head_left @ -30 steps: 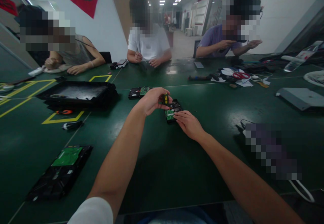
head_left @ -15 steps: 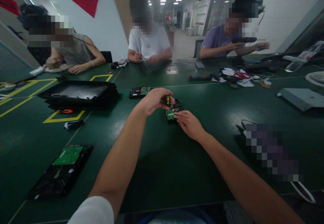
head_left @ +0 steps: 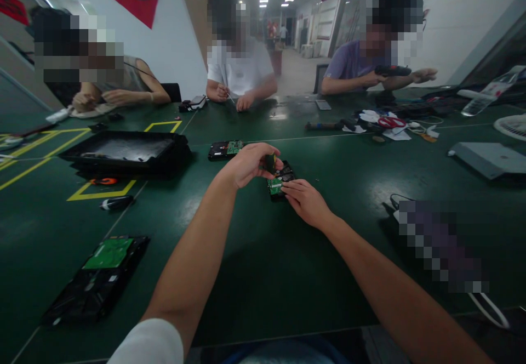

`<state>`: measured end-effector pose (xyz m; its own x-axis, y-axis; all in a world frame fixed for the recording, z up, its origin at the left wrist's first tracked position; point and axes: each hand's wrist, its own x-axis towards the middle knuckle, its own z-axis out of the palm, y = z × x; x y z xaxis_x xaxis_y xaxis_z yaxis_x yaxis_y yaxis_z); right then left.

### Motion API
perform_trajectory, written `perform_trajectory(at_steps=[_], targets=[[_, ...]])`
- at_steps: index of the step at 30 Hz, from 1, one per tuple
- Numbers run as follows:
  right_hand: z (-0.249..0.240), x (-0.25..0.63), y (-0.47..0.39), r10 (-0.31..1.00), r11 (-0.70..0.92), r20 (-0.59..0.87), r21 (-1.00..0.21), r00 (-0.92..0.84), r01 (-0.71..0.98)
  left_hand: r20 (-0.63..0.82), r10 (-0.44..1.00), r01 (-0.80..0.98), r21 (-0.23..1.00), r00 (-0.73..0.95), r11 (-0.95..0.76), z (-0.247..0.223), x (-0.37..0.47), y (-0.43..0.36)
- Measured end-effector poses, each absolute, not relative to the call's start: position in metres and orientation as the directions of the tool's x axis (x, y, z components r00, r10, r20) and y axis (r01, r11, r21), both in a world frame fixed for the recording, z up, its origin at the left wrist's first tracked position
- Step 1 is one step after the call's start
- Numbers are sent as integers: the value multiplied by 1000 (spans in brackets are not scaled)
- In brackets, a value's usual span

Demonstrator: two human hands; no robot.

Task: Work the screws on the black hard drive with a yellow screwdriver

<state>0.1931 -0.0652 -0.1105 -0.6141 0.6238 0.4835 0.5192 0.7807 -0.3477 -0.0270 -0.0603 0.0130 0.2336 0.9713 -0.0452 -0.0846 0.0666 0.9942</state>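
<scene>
A black hard drive with a green circuit board (head_left: 275,187) lies on the green table in front of me. My left hand (head_left: 257,164) is closed around a small black and yellow screwdriver (head_left: 271,164), held upright over the drive; its tip is hidden. The fingers of my right hand (head_left: 304,199) are pressed together on the drive's right edge and board. Just left of my left hand, beyond it, lies another drive (head_left: 225,149). At the near left is a larger drive (head_left: 98,279) with its green board up.
Black trays (head_left: 123,153) stand at the left, with a dark marker-like object (head_left: 117,203) nearer. A grey box (head_left: 489,159) and a blurred purple item (head_left: 444,243) lie at the right. Three people sit across the table (head_left: 349,276).
The screwdriver has turned slightly in my left hand, while my right hand stays on the drive. Across the table, the hands of the people at left and centre have shifted.
</scene>
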Motion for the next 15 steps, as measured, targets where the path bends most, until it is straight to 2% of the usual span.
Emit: perform_trajectory(at_steps=[4, 9, 15], targets=[[-110, 193, -65, 622, 782, 484, -347, -615, 518, -28, 979, -119, 991, 200, 53, 10, -26, -57], [-109, 194, -65, 619, 785, 478, -343, -623, 516, 32, 981, 8, 999, 190, -34, 9, -30, -55], [-110, 194, -65, 623, 782, 484, -347, -614, 518, -5, 987, -23, 1000, 161, 9, 10, -30, -57]])
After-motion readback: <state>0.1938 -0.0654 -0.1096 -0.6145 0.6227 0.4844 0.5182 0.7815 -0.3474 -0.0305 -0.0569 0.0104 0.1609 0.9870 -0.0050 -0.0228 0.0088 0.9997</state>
